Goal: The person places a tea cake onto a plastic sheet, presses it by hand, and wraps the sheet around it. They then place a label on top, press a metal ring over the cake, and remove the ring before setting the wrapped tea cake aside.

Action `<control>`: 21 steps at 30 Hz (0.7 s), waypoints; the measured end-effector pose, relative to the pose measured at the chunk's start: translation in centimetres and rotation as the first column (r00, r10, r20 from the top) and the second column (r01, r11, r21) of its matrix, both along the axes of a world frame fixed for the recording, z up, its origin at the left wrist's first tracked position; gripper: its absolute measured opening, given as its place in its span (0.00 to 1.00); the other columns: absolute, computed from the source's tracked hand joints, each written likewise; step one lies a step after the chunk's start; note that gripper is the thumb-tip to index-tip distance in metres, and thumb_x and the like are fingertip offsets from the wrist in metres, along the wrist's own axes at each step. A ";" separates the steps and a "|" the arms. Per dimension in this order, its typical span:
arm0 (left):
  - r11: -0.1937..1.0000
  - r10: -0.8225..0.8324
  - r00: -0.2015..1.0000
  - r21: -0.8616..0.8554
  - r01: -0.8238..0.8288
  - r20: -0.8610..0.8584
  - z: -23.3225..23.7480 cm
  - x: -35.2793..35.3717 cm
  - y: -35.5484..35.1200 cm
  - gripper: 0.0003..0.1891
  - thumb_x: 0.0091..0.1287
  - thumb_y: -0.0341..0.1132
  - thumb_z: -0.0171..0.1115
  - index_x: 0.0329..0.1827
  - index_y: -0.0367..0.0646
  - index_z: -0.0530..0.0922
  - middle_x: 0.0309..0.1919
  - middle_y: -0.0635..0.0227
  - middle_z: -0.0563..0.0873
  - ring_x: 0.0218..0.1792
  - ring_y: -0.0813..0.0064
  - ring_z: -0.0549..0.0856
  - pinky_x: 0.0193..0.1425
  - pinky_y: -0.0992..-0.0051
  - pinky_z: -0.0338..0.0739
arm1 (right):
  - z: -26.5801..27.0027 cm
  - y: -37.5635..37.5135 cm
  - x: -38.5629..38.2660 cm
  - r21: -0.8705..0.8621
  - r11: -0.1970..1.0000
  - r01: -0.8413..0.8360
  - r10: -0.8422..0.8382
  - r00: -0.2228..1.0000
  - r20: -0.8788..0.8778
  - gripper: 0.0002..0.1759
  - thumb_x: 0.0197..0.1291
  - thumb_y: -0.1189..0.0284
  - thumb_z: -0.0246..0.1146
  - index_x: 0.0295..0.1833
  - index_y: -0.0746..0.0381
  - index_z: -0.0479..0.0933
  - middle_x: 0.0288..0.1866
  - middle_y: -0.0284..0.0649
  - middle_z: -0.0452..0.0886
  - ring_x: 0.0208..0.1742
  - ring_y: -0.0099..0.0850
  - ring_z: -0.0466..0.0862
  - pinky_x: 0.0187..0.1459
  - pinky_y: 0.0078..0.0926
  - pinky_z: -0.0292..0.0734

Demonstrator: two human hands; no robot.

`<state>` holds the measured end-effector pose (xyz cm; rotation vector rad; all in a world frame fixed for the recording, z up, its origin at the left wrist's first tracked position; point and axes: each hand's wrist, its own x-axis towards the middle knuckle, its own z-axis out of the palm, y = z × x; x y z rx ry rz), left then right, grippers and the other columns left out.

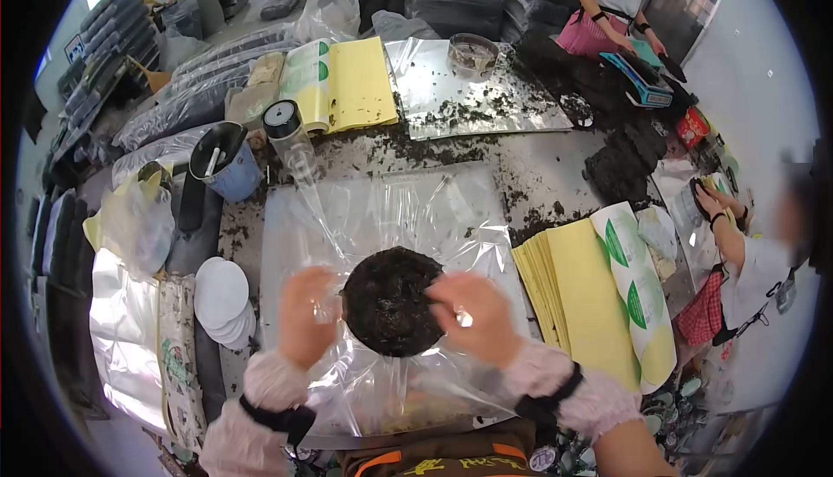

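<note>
A round, dark cake of dry, flaky material (393, 302) lies on clear plastic film (382, 399) spread over the work surface. At the cake's left edge is my left hand (308, 314), blurred by motion, its fingers turned toward the cake. My right hand (475, 314) is at the right edge, fingers curled and smeared by movement. Shiny bits of film show close to both hands. Whether either hand grips the film cannot be made out. Creases run through the film around the cake.
To the right lie yellow sheets (577, 282) and green-leaf printed wrappers (626, 290). White paper discs (223, 299), a blue bucket (232, 164) and a clear jar with a black lid (291, 134) stand left. Dark crumbs surround a metal sheet (425, 104). Two people work at right.
</note>
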<state>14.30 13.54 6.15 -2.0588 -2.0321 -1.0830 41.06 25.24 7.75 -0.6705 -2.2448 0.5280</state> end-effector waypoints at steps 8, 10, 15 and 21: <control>0.846 0.334 0.253 -0.407 0.344 0.908 3.1 -6.4 -8.3 0.17 0.73 0.26 0.59 0.62 0.29 0.76 0.37 0.67 0.86 0.25 0.72 0.85 0.37 0.76 0.85 | -0.4 1.8 11.4 -0.903 0.417 -0.102 0.068 0.994 -0.081 0.29 0.69 0.64 0.67 0.68 0.71 0.74 0.29 0.44 0.86 0.31 0.27 0.85 0.44 0.29 0.81; 0.997 -0.029 0.271 0.007 0.081 0.962 -5.2 -9.4 -9.3 0.18 0.75 0.28 0.56 0.65 0.31 0.75 0.44 0.63 0.86 0.37 0.69 0.87 0.46 0.69 0.85 | 0.6 4.8 12.2 -0.854 0.386 -0.348 -0.405 0.768 -0.496 0.31 0.67 0.64 0.70 0.69 0.71 0.73 0.33 0.46 0.88 0.33 0.27 0.86 0.45 0.27 0.81; 0.995 -0.077 0.988 0.070 0.068 0.131 -6.6 -0.8 -6.2 0.37 0.60 0.51 0.76 0.69 0.41 0.75 0.62 0.54 0.83 0.65 0.51 0.80 0.72 0.54 0.72 | -11.6 3.8 9.8 -0.295 0.955 0.009 0.085 0.948 0.307 0.54 0.62 0.61 0.73 0.83 0.66 0.48 0.74 0.55 0.68 0.68 0.44 0.77 0.68 0.39 0.74; 0.864 -0.303 0.947 -0.390 0.318 0.103 -4.5 2.8 1.4 0.28 0.48 0.53 0.81 0.46 0.45 0.82 0.50 0.57 0.84 0.55 0.52 0.81 0.62 0.51 0.71 | -6.7 0.7 1.4 -0.461 0.865 -0.200 0.089 0.964 -0.251 0.61 0.54 0.62 0.78 0.84 0.63 0.45 0.79 0.53 0.63 0.74 0.55 0.71 0.76 0.41 0.65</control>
